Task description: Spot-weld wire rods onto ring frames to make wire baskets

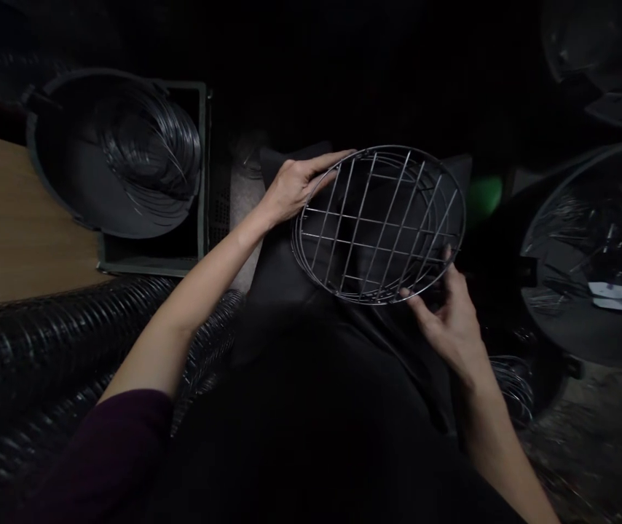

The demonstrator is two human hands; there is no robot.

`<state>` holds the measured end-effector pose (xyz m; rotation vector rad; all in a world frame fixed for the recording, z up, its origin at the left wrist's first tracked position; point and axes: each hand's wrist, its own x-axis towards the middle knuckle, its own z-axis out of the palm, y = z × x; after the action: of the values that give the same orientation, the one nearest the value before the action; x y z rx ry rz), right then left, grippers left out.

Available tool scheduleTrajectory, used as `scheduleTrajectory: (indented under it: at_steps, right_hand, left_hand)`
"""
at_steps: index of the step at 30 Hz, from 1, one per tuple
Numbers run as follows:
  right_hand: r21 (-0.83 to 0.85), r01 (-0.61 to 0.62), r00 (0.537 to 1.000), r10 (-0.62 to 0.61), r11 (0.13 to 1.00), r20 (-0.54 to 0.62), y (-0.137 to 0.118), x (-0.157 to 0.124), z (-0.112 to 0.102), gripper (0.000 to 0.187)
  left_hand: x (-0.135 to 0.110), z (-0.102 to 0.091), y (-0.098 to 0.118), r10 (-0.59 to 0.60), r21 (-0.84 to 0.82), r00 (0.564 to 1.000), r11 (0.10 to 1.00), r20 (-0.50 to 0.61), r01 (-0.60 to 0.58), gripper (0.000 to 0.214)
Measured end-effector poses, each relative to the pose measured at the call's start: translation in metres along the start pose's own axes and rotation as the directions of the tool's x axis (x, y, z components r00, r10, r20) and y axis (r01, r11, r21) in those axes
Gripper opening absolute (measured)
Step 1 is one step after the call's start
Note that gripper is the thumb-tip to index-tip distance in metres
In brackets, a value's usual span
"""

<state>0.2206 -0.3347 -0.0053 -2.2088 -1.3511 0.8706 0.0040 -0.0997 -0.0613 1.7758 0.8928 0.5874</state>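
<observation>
A round wire grid [379, 225] with crossing bars and a ring rim is held above my dark-clothed lap. My left hand [294, 188] grips its upper left rim, fingers curled over the ring. At the lower right rim, my right hand [449, 320] pinches the edge with its fingertips. The grid tilts slightly, its face turned up toward me. Both forearms are bare; a dark purple sleeve covers my left upper arm.
A dark tub [114, 153] holding several thin wire rings sits in a green crate [152, 258] at the left, beside a wooden tabletop [10, 225]. Stacked wire pieces [43, 349] lie at lower left. Another dark tub [589, 255] with wire parts stands at the right.
</observation>
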Motion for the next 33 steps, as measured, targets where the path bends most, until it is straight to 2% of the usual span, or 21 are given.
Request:
scheduleTrajectory:
  at_steps: [4, 9, 11, 14, 17, 21, 23, 27, 31, 33]
  right_hand:
    - [0.032, -0.02, 0.998, 0.022, 0.999, -0.062, 0.005, 0.002, 0.014, 0.08]
    - [0.039, 0.031, 0.984, -0.024, 0.999, -0.178, 0.001, -0.013, 0.02, 0.066]
    - [0.017, 0.064, 0.988, -0.061, 0.998, -0.141, -0.006, -0.024, 0.021, 0.072]
    - [-0.048, 0.06, 0.996, -0.063, 0.997, -0.067, -0.016, -0.034, 0.029, 0.1]
    - [-0.079, -0.005, 0.99, -0.006, 0.997, -0.143, -0.021, -0.033, 0.048, 0.114]
    - [-0.072, -0.023, 0.98, 0.009, 0.997, -0.198, -0.016, -0.028, 0.068, 0.115]
    - [-0.063, -0.013, 0.983, 0.001, 0.998, -0.184, -0.011, -0.027, 0.068, 0.113]
    - [-0.031, -0.002, 0.989, -0.002, 1.0, -0.145, -0.009, -0.027, 0.062, 0.121]
    - [0.079, -0.076, 0.969, 0.092, 0.994, -0.231, -0.02, -0.025, 0.069, 0.113]
    - [0.123, -0.099, 0.963, 0.127, 0.987, -0.237, -0.027, -0.022, 0.073, 0.113]
  left_hand:
    - [0.002, 0.002, -0.008, 0.027, 0.042, 1.0, 0.999, 0.01, -0.027, 0.038]
    - [0.003, 0.003, -0.01, 0.044, -0.057, 0.998, 0.997, -0.054, -0.047, 0.033]
    - [0.002, 0.004, -0.008, 0.055, -0.061, 0.997, 0.996, -0.048, -0.058, 0.032]
    - [0.0, 0.005, -0.003, 0.078, -0.042, 0.997, 0.996, -0.03, -0.079, 0.032]
    - [-0.003, 0.005, 0.001, 0.085, -0.029, 0.996, 0.996, -0.012, -0.085, 0.033]
    - [-0.006, 0.004, 0.004, 0.093, -0.012, 0.996, 0.996, -0.011, -0.093, 0.037]
    - [-0.006, 0.002, 0.004, 0.099, -0.007, 0.995, 0.995, -0.024, -0.1, 0.04]
    - [-0.006, 0.001, 0.004, 0.121, -0.001, 0.992, 0.993, -0.037, -0.121, 0.052]
    - [-0.006, 0.0, 0.011, 0.044, 0.068, 0.996, 0.997, -0.073, -0.039, 0.057]
    - [-0.003, -0.003, 0.014, -0.002, 0.113, 0.996, 0.994, -0.09, 0.012, 0.058]
